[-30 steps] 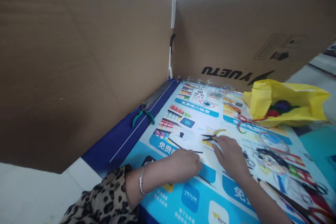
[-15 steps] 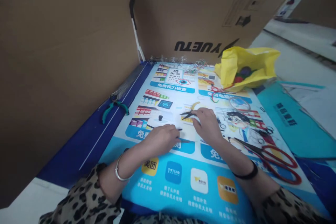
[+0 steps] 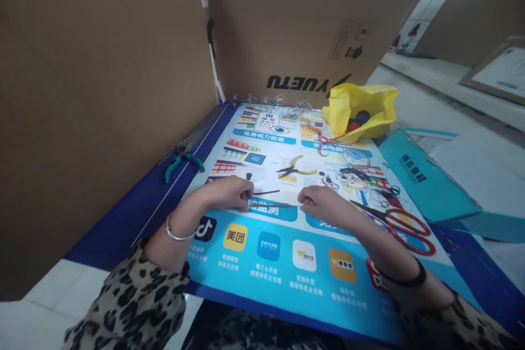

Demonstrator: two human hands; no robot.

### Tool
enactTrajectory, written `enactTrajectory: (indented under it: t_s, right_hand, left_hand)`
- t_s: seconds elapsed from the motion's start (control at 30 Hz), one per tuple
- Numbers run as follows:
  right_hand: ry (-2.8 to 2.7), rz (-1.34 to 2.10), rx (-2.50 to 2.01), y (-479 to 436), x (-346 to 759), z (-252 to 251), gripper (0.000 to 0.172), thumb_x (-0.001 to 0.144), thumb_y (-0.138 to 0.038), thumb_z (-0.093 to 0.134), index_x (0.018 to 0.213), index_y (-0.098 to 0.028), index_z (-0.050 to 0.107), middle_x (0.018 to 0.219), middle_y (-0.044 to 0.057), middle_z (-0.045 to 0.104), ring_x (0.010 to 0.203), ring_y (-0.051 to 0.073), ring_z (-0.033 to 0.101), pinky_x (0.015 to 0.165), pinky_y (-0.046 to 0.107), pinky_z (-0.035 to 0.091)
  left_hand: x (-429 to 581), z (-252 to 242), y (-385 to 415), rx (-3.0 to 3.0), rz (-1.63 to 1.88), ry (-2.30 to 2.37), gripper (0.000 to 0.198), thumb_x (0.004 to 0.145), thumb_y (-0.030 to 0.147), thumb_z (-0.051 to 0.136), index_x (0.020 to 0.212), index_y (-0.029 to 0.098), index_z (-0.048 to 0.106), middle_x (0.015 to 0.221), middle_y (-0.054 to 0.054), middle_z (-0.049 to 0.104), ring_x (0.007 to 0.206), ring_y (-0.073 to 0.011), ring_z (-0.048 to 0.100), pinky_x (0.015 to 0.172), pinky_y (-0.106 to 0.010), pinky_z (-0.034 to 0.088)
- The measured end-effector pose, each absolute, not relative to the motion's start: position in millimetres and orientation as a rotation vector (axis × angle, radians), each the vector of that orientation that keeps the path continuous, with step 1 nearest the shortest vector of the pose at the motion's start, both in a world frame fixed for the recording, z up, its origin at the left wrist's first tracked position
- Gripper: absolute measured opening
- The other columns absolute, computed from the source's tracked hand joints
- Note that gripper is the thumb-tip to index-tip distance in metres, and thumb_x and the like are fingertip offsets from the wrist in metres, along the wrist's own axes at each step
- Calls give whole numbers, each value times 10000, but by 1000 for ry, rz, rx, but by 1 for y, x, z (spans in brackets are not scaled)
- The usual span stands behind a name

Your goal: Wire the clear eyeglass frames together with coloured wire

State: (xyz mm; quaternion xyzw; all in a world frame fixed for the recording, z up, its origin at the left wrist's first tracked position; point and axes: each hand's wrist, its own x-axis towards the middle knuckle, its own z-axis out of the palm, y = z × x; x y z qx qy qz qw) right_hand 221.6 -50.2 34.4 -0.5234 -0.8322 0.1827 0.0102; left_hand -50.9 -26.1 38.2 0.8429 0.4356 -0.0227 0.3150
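Note:
My left hand (image 3: pixel 234 192) is closed in a pinch above the printed sheet. A short thin dark stick (image 3: pixel 267 192) juts to the right from near its fingers. My right hand (image 3: pixel 319 200) is also pinched, its fingertips at the right end of a long thin grey strip (image 3: pixel 275 206). This strip runs left toward my left hand, whose fingers hide its other end. Just beyond my hands lie the yellow-handled pliers (image 3: pixel 292 169), jaws pointing left, with neither hand on them. To the right of my right hand rest large red-handled scissors (image 3: pixel 406 224).
Teal-handled pliers (image 3: pixel 183 161) lie at the left edge beside a bundle of thin wires. A yellow bag (image 3: pixel 363 109) stands at the back right, near a clear round dish (image 3: pixel 356 158). Cardboard walls (image 3: pixel 283 27) rise behind and left. A teal folder (image 3: pixel 426 180) is at right.
My right hand has let go of the yellow-handled pliers, which now lie on the sheet, and has moved to the grey strip. My left hand has shifted left. The view has turned somewhat right.

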Motion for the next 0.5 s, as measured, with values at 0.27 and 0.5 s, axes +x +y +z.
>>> enactTrajectory:
  t_s: [0.27, 0.5]
  right_hand:
    - [-2532, 592, -1486, -60, 209, 17, 239, 834, -153, 413, 816, -186, 649, 846, 57, 654, 805, 177, 593, 719, 269, 420]
    - [-2263, 761, -1420, -62, 209, 12, 189, 839, -230, 457, 833, -203, 644, 845, 40, 662, 790, 176, 598, 716, 289, 450]
  left_hand:
    - [-37, 27, -27, 2256, 5, 1119, 126, 696, 243, 631, 805, 193, 590, 759, 5, 633, 698, -138, 563, 562, -210, 325]
    - [-37, 28, -26, 2181, 117, 1099, 78, 726, 203, 567, 801, 193, 588, 768, 4, 613, 717, -142, 535, 609, -233, 337]
